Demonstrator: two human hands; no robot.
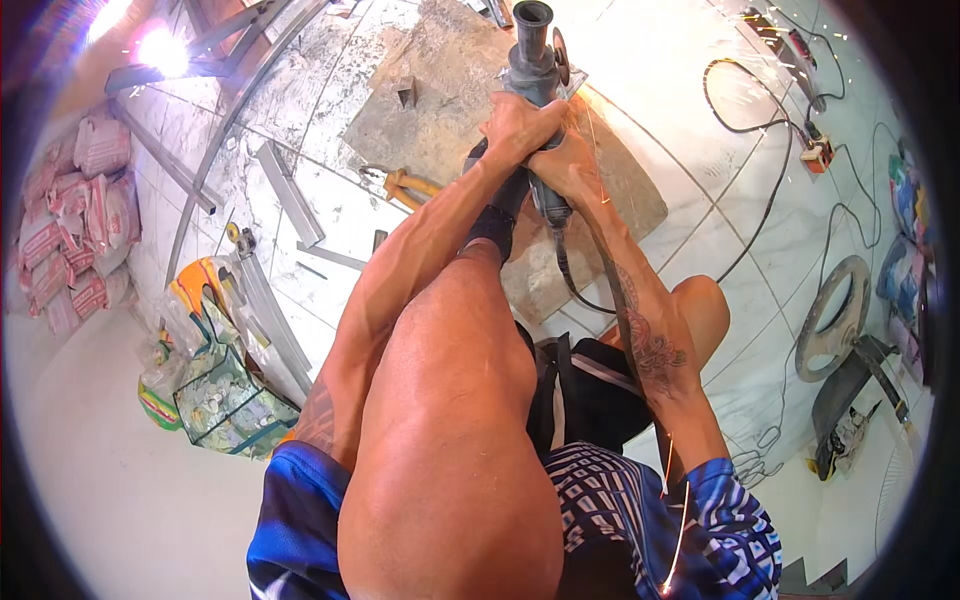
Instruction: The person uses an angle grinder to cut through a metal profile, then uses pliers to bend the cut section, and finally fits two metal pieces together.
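A dark angle grinder (533, 62) points away from me at the top middle, its thin disc (561, 57) edge-on at its right side. My left hand (522, 128) is closed around its body just behind the head. Just behind and to the right, my right hand (567, 166) grips the rear of the body, and the cord (566, 268) runs back from there. Sparks streak past my right arm and sleeve. What the disc touches, if anything, I cannot make out. My dark-shod foot (492, 228) stands under my forearms, on or beside a worn brown board (440, 95).
Orange-handled pliers (408, 187) and a small metal offcut (405, 92) lie on the board. Metal bars (290, 195) and stacked bags (85, 215) are at left. A cable leads to an orange socket box (817, 155) at right, near a wheel-shaped ring (833, 318). Bright light (163, 52) glares far left.
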